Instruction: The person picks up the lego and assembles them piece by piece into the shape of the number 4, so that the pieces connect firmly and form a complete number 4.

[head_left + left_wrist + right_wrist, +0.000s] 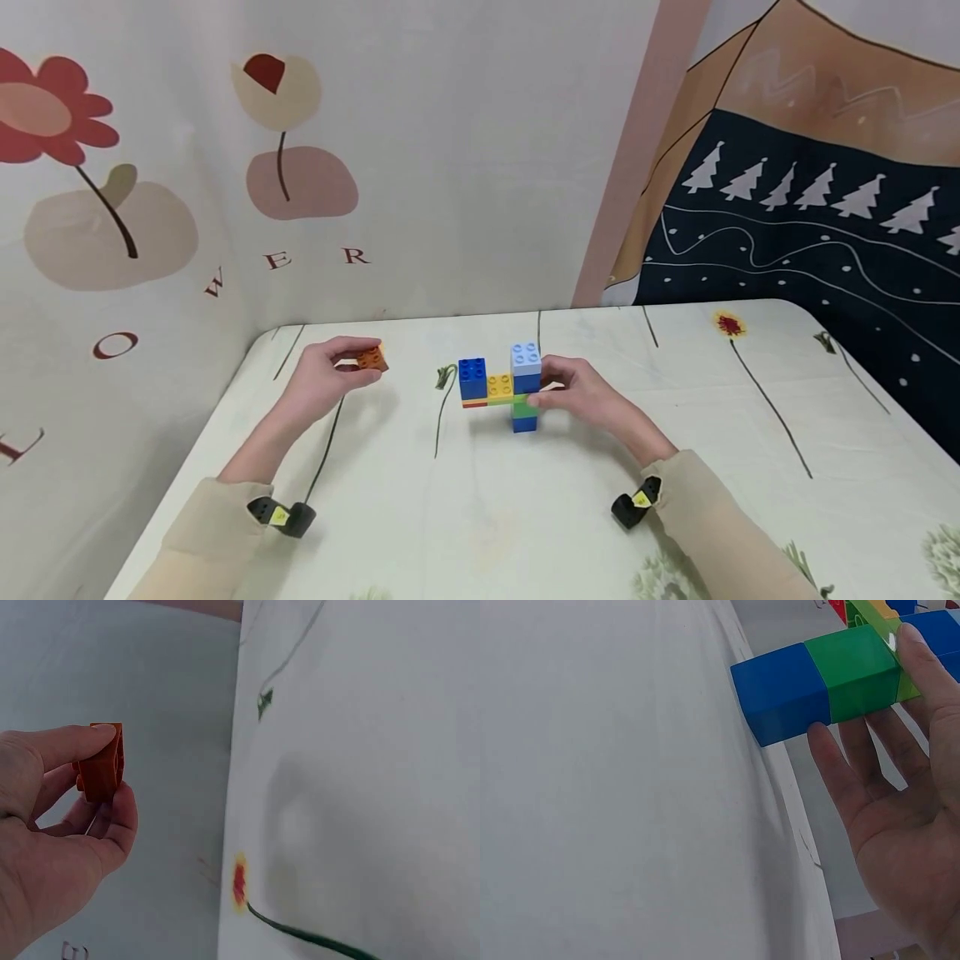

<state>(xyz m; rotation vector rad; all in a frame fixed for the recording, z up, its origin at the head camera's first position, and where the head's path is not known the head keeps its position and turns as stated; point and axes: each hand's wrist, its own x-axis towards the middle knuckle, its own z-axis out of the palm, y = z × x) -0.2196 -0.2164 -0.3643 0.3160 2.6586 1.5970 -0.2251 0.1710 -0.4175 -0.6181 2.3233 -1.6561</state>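
My left hand [327,377] pinches an orange toy brick [372,358] between thumb and fingers, above the left part of the table. In the left wrist view the same orange brick [103,766] shows its plain side, with studs toward the palm. My right hand [581,387] grips a built brick model [499,386] at its right-hand column. That column has light blue, blue, green and blue bricks; a yellow piece and a dark blue brick [472,377] extend to the left. The right wrist view shows the column's blue bottom brick [782,693] and green brick [857,671], with fingers beneath.
A white cloth with printed flowers covers the table [450,517]. Behind it hangs a pale curtain [465,167] with flower prints and letters. A dark fabric with white trees [810,225] hangs at the right. Each wrist wears a black camera [300,518].
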